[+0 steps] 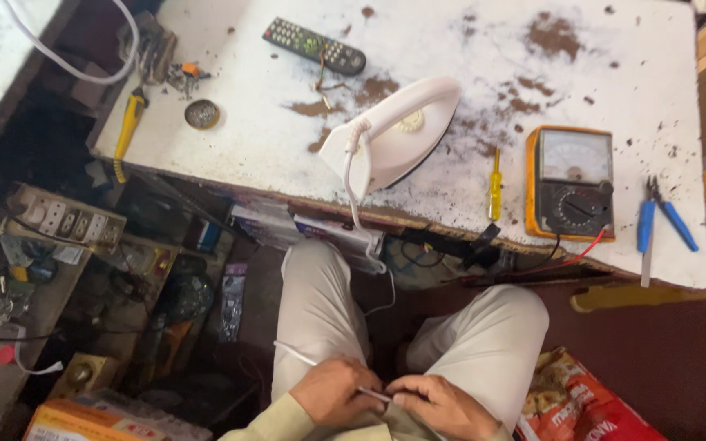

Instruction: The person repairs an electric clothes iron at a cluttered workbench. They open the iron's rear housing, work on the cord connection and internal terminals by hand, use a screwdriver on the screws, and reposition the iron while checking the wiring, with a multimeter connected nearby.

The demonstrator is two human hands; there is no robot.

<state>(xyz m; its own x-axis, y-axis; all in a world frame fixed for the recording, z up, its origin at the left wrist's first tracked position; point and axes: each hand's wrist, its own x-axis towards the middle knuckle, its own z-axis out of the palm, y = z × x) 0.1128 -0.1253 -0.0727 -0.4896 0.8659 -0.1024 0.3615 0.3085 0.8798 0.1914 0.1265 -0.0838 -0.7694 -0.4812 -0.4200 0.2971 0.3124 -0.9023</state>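
Both hands, left hand [332, 392] and right hand [435, 404], pinch a thin white cord [351, 214] over the lap, below a stained white desk [288, 147] carrying an iron [394, 131], multimeter [569, 181], yellow screwdriver [494, 184], blue pliers [659, 220] and remote [314, 46]; cluttered shelves stand left.

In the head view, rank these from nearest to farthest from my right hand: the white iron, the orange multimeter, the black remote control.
Measured from the right hand:
1. Orange multimeter, on the table's right part, above and right of the hand.
2. White iron, mid-table near the front edge; not much farther than the multimeter.
3. Black remote control, at the table's far edge, clearly farthest.
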